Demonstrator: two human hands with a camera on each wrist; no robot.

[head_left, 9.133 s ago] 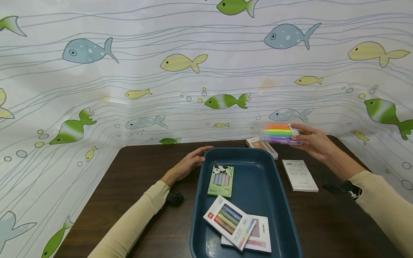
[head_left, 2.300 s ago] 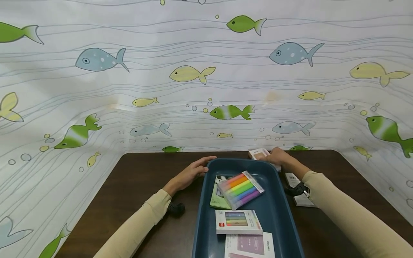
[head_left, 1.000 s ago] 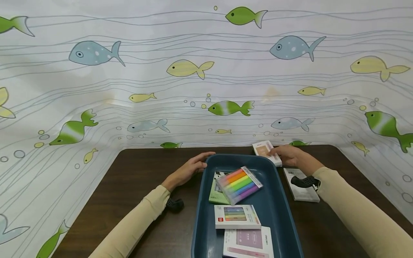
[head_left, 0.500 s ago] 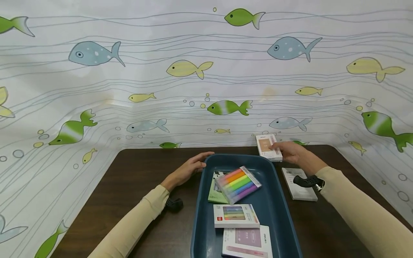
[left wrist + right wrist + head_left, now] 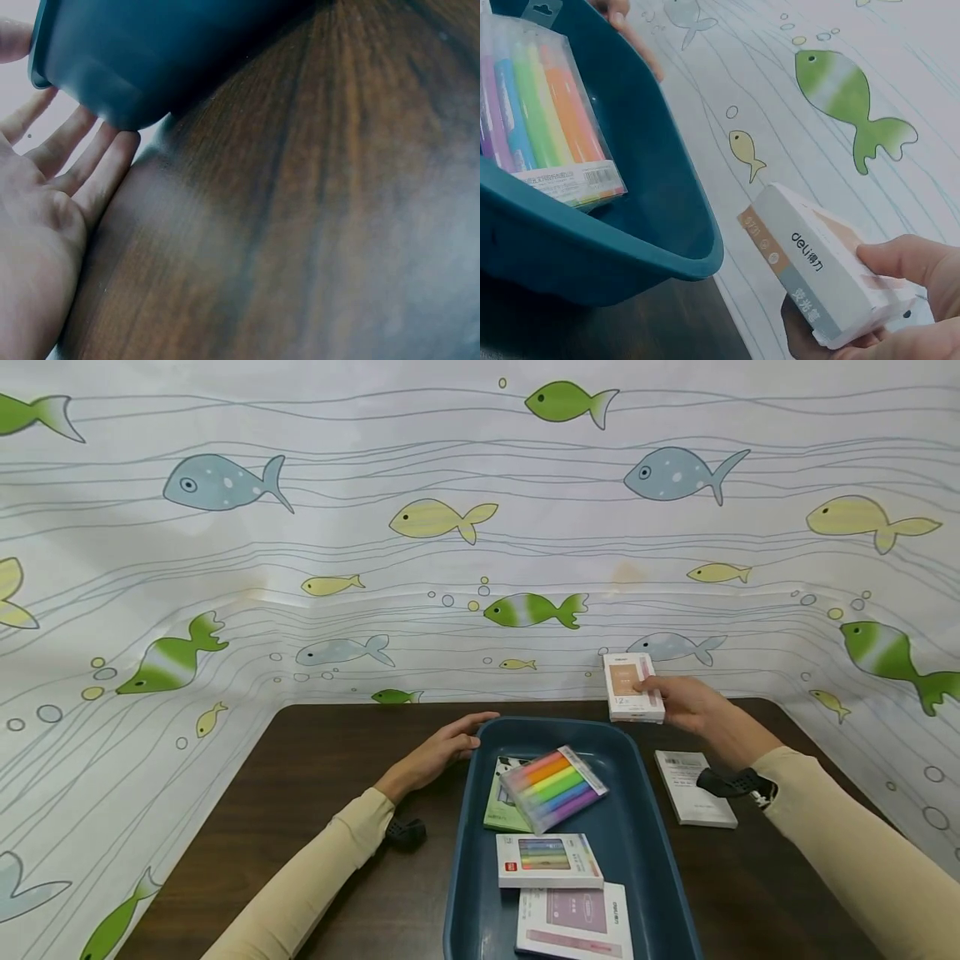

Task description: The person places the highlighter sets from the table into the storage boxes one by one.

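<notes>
My right hand (image 5: 686,703) holds a white and tan box of highlighters (image 5: 628,689) above the table's back edge. In the right wrist view, the thumb lies on the front of the highlighter box (image 5: 810,259), with fingers beneath it. My left hand (image 5: 433,756) rests against the far left corner of a dark blue tray (image 5: 660,860). Its fairly straight fingers touch the tray's outer wall in the left wrist view. Inside the tray lie a clear pack of rainbow highlighters (image 5: 555,789), a green cow-print box (image 5: 501,806), a white pen box (image 5: 551,860) and a white-and-pink box (image 5: 577,922).
Right of the tray, a white box (image 5: 693,789) lies on the dark wooden table (image 5: 360,877), printed text facing up. A fish-patterned sheet (image 5: 420,435) hangs behind the table and along its sides.
My right hand took hold of the white and tan box at the back and has lifted it off the table. Earlier it brought the rainbow highlighters into the tray. The left hand stayed put.
</notes>
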